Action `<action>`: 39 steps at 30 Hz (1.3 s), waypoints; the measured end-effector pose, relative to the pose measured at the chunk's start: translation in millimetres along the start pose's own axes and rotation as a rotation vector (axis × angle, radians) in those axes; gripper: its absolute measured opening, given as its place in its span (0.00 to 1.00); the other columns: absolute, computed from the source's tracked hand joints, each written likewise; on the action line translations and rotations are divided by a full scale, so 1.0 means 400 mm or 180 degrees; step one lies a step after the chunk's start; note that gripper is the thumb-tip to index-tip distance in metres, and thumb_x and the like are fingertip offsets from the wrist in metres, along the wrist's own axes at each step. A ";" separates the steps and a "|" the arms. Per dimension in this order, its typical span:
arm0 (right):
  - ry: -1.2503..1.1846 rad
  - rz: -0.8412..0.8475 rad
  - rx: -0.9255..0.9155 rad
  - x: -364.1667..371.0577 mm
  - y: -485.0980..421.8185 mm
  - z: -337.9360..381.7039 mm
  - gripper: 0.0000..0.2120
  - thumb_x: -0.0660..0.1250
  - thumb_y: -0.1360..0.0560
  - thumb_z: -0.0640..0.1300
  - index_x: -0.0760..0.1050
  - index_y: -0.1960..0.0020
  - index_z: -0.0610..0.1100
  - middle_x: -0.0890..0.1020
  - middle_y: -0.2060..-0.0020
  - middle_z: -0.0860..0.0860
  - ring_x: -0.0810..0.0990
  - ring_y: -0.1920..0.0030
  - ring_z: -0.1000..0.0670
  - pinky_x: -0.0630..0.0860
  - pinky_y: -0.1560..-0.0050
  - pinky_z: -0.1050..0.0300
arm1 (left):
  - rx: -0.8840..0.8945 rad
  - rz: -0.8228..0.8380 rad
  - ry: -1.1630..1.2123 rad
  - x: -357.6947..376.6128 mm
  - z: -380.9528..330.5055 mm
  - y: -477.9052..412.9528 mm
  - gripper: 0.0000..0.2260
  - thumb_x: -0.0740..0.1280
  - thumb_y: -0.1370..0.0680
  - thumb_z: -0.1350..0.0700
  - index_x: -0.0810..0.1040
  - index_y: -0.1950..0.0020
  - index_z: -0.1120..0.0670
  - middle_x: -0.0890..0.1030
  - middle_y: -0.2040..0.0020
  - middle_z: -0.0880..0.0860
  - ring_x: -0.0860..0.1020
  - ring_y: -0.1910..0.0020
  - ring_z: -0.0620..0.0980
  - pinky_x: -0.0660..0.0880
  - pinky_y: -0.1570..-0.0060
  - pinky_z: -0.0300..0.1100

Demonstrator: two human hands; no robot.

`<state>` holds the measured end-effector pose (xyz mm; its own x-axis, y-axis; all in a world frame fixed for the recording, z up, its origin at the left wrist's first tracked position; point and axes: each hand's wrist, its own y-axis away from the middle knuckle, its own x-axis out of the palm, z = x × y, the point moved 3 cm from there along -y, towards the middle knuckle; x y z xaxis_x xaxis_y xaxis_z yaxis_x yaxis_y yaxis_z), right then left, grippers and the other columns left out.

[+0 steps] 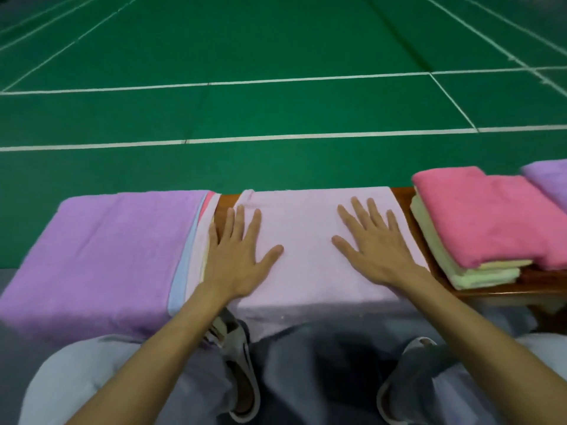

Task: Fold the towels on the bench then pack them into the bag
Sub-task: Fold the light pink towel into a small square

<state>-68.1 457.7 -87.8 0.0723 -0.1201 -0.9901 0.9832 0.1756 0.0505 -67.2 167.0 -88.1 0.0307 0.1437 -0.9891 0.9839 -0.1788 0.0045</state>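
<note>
A green court floor (276, 41) stretches away ahead, crossed by white boundary lines (306, 77) that meet in corners toward the right. Down low, pale grey trousers (92, 363) cover the person's knees. Between them are a left sandal (242, 372) and a right sandal (408, 372), on what looks like darker grey flooring, blurred here.

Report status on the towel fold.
Both open: left hand, right hand flat on pale pink towel. Folded stack right, purple-topped pile left. No bag in view.
</note>
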 end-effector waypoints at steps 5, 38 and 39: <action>-0.0043 -0.0058 0.0576 -0.006 0.018 -0.096 0.37 0.38 0.19 0.69 0.38 0.16 0.51 0.38 0.18 0.50 0.35 0.19 0.45 0.36 0.20 0.44 | 0.0085 0.0115 -0.0126 -0.015 0.046 0.005 0.42 0.37 0.23 0.24 0.39 0.16 0.48 0.36 0.17 0.52 0.33 0.18 0.51 0.39 0.20 0.58; -0.3587 0.0311 -0.0047 -0.402 0.112 -0.123 0.26 0.75 0.32 0.28 0.81 0.36 0.41 0.87 0.48 0.45 0.86 0.49 0.49 0.83 0.46 0.57 | -0.0684 0.0431 0.4541 -0.319 0.161 0.041 0.33 0.89 0.51 0.48 0.88 0.50 0.58 0.87 0.50 0.58 0.85 0.56 0.47 0.81 0.57 0.35; -0.3063 0.0259 -0.0089 -0.407 0.109 -0.118 0.25 0.76 0.31 0.28 0.81 0.37 0.43 0.88 0.49 0.48 0.86 0.49 0.52 0.83 0.46 0.57 | -0.0688 0.0422 0.4381 -0.325 0.156 0.043 0.29 0.88 0.47 0.53 0.88 0.49 0.59 0.87 0.50 0.60 0.86 0.56 0.48 0.81 0.56 0.36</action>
<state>-45.1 531.1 69.2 0.2589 -0.8535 -0.4522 0.9656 0.2406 0.0989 -65.4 84.7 31.6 0.1466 0.9882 -0.0441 0.9636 -0.1325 0.2323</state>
